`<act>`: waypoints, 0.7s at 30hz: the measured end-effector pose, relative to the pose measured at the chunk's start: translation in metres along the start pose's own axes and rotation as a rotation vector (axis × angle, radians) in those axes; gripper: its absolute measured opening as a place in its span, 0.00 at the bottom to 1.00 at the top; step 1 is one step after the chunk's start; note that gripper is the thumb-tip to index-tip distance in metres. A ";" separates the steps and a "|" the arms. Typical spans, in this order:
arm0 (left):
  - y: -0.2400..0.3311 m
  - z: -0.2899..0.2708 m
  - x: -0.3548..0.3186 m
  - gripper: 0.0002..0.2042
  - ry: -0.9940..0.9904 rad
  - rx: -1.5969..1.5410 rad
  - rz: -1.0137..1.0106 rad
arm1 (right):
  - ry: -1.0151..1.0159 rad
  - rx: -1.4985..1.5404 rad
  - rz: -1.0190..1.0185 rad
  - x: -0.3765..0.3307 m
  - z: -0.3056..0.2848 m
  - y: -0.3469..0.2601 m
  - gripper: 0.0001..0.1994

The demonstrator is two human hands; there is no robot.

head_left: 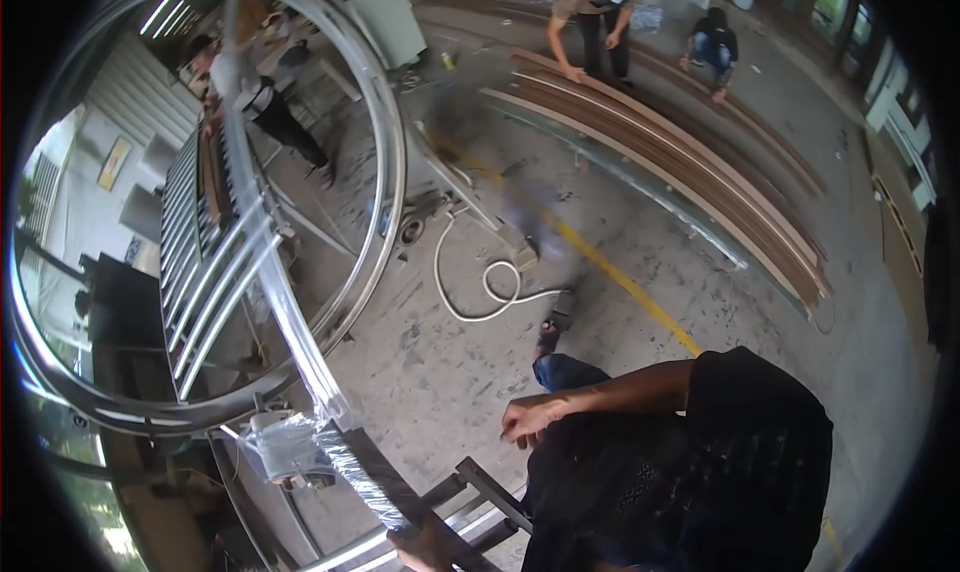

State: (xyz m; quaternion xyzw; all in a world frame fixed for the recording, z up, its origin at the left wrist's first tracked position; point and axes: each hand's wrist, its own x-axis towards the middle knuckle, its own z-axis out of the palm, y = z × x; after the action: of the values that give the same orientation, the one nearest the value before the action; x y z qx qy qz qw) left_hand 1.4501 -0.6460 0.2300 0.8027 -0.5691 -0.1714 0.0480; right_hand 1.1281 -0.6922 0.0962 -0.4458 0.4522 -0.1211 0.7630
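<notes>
Two hands in view, both low in frame. Left hand (425,547) at the bottom edge, clenched around the near end of a long bar wrapped in clear plastic film (350,464). Right hand (532,418) bent across the black-shirted torso, fingers loosely curled, holding nothing visible (thumb side partly hidden, so not certain).

Key relation: bar's long axis runs from the left hand up and to the left, passing through the large steel ring of a wrapping machine (385,162), film stretched along it toward the ring. Left hand on the bar; right hand well apart, up and to the right of the grip.

Also around: grey metal roller rack (200,262) left of the ring, white hose coiled on the concrete floor (490,292), long brown and white profiles (690,162) laid out beyond, other people bent over them.
</notes>
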 end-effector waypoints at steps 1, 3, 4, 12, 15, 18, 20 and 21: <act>0.005 0.002 0.004 0.39 -0.009 0.001 0.027 | 0.106 0.004 0.038 -0.001 -0.010 0.016 0.19; 0.013 0.005 0.009 0.38 0.073 -0.081 -0.050 | 0.262 0.000 0.025 -0.006 -0.030 0.039 0.19; 0.016 0.008 0.009 0.38 0.120 -0.120 -0.100 | 0.318 -0.054 0.008 -0.011 -0.041 0.051 0.18; 0.016 0.025 0.011 0.36 0.197 -0.165 -0.145 | 0.684 0.197 0.176 -0.073 -0.091 0.107 0.13; 0.019 0.022 0.013 0.34 0.186 -0.186 -0.137 | 0.675 0.202 0.191 -0.085 -0.099 0.083 0.13; 0.035 0.014 0.013 0.39 0.189 -0.150 -0.186 | 0.670 0.228 0.132 -0.079 -0.117 0.088 0.14; 0.021 0.013 0.013 0.46 0.203 -0.196 -0.203 | 0.654 0.174 0.066 -0.067 -0.125 0.071 0.15; -0.005 0.024 0.019 0.44 0.239 -0.273 -0.222 | 0.665 0.109 0.021 -0.062 -0.131 0.056 0.15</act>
State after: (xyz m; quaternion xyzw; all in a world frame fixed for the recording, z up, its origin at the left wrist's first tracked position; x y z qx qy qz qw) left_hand 1.4526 -0.6585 0.2021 0.8612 -0.4389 -0.1548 0.2043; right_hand 0.9768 -0.6982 0.0622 -0.3357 0.6740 -0.2760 0.5974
